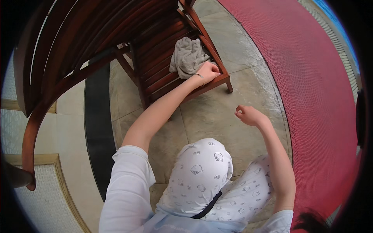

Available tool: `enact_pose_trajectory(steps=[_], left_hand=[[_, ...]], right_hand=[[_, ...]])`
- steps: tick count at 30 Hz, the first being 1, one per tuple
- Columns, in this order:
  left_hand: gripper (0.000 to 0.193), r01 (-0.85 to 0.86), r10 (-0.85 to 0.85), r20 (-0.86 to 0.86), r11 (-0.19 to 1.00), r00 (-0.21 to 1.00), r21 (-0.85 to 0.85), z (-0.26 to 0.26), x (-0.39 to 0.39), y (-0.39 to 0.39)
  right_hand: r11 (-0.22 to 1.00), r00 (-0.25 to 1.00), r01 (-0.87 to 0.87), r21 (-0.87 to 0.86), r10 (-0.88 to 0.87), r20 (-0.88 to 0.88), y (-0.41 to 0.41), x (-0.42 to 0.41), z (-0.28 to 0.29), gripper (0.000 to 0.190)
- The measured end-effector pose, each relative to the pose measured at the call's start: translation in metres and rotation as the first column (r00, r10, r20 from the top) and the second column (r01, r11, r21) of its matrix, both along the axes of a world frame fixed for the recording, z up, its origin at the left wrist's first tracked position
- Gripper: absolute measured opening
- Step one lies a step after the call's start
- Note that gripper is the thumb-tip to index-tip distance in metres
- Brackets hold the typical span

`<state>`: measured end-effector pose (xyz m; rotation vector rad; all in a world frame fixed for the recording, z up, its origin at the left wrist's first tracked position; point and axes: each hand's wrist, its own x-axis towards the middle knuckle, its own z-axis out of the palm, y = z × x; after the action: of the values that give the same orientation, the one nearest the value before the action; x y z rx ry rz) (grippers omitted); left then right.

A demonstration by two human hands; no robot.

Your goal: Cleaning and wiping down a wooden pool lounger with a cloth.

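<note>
A crumpled grey cloth point(188, 56) lies on the slatted seat of a dark reddish-brown wooden chair point(163, 65), close to the seat's corner. My left hand point(208, 72) is at that corner, its fingers curled down by the frame rail. The wrist, with a thin bracelet, lies against the cloth; whether the fingers pinch part of it is hidden. Over the stone tiles, apart from the chair, my right hand point(247, 115) hangs with fingers curled in and nothing visible in them.
The chair's tall slatted back and curved armrest point(67, 78) rise at the left. Beneath are stone floor tiles point(209, 116), with a black strip point(99, 131) on the left. A red mat point(309, 87) runs along the right, beside a grating point(346, 64). My bent knee point(201, 166) is in front.
</note>
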<state>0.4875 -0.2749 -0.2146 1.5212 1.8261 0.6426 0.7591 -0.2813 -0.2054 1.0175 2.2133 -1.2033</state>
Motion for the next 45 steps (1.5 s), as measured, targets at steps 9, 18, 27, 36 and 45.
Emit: enact_pose_trajectory(steps=[9,18,27,36,45], left_hand=[[0.016,-0.371,0.408,-0.110,0.892,0.906,0.256,-0.024,-0.019,0.025],[0.019,0.053,-0.052,0.115,0.999,0.992,-0.002,-0.015,-0.009,0.002],[0.019,0.291,-0.282,-0.098,0.952,0.954,0.090,-0.004,-0.018,0.007],[0.020,0.047,-0.030,-0.109,0.986,0.994,0.157,-0.018,-0.010,0.003],[0.021,-0.071,0.071,0.010,0.997,0.997,0.018,-0.007,-0.008,0.010]], right_hand=[[1.000,0.998,-0.011,-0.027,0.010,-0.056,-0.001,-0.010,-0.007,0.038],[0.996,0.999,-0.021,-0.086,0.017,-0.038,-0.008,-0.006,0.012,0.038],[0.995,0.995,-0.078,-0.061,0.074,-0.063,-0.009,-0.003,0.009,0.040],[0.995,0.995,-0.003,-0.097,-0.006,-0.095,-0.005,-0.001,0.022,0.039],[0.995,0.999,-0.030,-0.098,0.026,-0.041,-0.005,-0.002,0.005,0.039]])
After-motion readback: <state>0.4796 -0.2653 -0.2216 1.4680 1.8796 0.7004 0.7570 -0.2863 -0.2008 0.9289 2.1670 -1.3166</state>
